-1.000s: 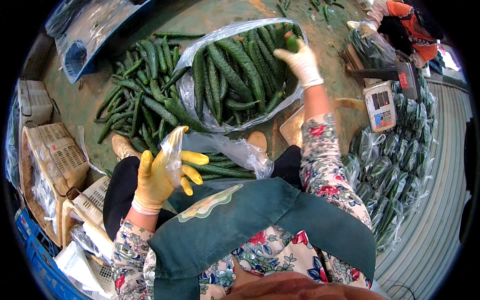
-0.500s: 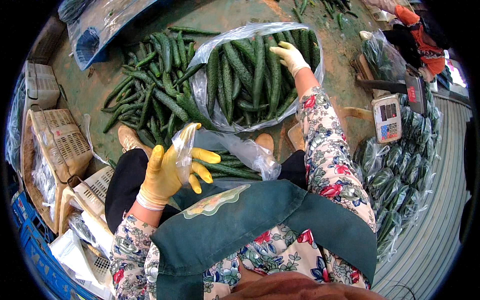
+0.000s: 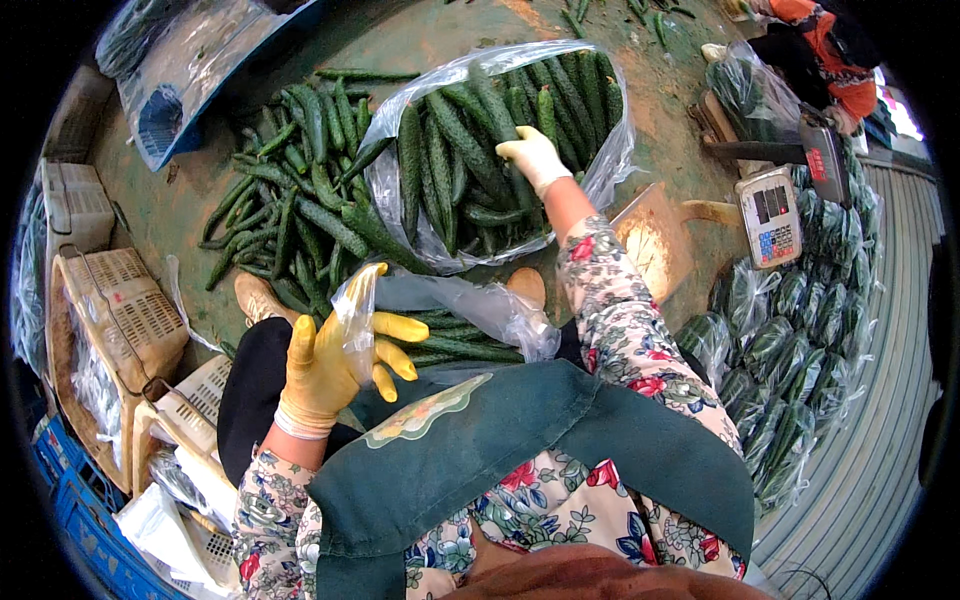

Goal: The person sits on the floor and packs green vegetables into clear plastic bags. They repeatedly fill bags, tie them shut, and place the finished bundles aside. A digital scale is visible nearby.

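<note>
Green knobbly cucumbers (image 3: 462, 140), crinkled clear bag (image 3: 603, 190), spread yellow-gloved left hand (image 3: 325, 372)

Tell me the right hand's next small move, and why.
Probably bring the cucumber toward the smaller bag: the right hand grips it at the large bag, while the spread left hand carries the smaller bag's film, other cucumbers inside.

Right hand (image 3: 538, 162) extended, curled; left hand (image 3: 322, 368) splayed.
</note>
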The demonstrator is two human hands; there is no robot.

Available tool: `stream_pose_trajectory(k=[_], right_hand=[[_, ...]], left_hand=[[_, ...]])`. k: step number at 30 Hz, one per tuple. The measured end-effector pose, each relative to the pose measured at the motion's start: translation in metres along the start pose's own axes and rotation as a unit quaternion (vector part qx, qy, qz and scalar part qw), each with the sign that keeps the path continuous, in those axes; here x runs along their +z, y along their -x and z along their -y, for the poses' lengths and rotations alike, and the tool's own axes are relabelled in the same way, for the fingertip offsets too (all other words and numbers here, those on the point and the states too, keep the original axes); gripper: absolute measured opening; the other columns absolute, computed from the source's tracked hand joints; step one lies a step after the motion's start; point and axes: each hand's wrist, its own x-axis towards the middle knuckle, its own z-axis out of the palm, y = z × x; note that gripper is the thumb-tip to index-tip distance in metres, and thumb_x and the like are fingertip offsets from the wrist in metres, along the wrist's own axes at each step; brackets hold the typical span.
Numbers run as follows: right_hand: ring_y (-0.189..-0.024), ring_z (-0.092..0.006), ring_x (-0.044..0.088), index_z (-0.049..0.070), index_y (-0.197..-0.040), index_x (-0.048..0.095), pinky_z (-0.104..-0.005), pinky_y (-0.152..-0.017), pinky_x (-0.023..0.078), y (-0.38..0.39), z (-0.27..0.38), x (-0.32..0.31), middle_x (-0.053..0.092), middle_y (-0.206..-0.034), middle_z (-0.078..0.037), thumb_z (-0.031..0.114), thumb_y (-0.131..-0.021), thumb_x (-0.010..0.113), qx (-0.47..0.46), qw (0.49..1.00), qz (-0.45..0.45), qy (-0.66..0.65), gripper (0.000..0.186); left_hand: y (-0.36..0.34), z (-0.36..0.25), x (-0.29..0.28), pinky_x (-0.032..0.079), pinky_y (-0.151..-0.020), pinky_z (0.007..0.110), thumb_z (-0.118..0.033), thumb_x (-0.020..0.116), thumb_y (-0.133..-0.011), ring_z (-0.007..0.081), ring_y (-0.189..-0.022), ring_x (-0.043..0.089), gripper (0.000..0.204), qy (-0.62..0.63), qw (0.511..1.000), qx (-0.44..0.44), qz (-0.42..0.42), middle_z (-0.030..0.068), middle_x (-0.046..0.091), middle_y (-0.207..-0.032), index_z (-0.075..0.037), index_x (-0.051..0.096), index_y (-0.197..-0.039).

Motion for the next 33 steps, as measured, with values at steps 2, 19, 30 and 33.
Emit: stream_pose_trajectory(k=[2, 19, 30, 33], right_hand=[[-0.075, -0.0171, 0.061, -0.004, -0.127, 0.053, -0.0285, -0.072, 0.049, 0.003, -0.003, -0.022, 0.065, -0.090, -0.008, 0.008, -0.075, 0.070, -0.005, 0.989, 0.035, -0.147, 0.056], [-0.104, -0.0374, 0.066, 0.010, -0.115, 0.063, -0.0412, -0.093, 0.051, -0.122, 0.018, -0.127, 0.068, -0.107, -0.026, 0.022, -0.072, 0.068, 0.027, 0.930, -0.229, 0.288, 0.044], [-0.105, -0.0304, 0.067, 0.012, -0.119, 0.069, -0.0388, -0.092, 0.050, -0.063, 0.013, -0.124, 0.071, -0.112, -0.015, 0.030, -0.069, 0.076, -0.002, 0.959, -0.233, 0.162, 0.053], [-0.096, -0.0156, 0.066, 0.007, -0.117, 0.069, -0.0305, -0.090, 0.050, -0.019, 0.008, -0.134, 0.072, -0.107, -0.004, 0.013, -0.074, 0.080, -0.128, 0.963, -0.230, -0.064, 0.044]], left_hand=[[0.002, -0.001, 0.002, 0.062, -0.061, 0.038, -0.080, 0.053, -0.079, 0.0350, -0.089, 0.070, 0.110, -0.007, 1.000, -0.006, -0.008, 0.0338, 0.056, -0.123, -0.011, 0.014, -0.155], [-0.001, -0.011, 0.002, 0.061, -0.054, 0.040, -0.083, 0.059, -0.072, 0.0384, -0.086, 0.070, 0.120, 0.000, 0.999, -0.012, -0.042, 0.0325, 0.059, -0.119, -0.012, 0.010, -0.156], [0.002, -0.011, 0.003, 0.061, -0.053, 0.039, -0.084, 0.056, -0.073, 0.0379, -0.084, 0.071, 0.117, -0.024, 0.999, 0.005, -0.040, 0.0311, 0.061, -0.117, -0.013, 0.013, -0.155], [0.005, -0.008, -0.001, 0.062, -0.058, 0.043, -0.082, 0.054, -0.076, 0.0378, -0.086, 0.070, 0.113, -0.031, 0.999, 0.010, -0.022, 0.0303, 0.060, -0.120, -0.015, 0.013, -0.156]])
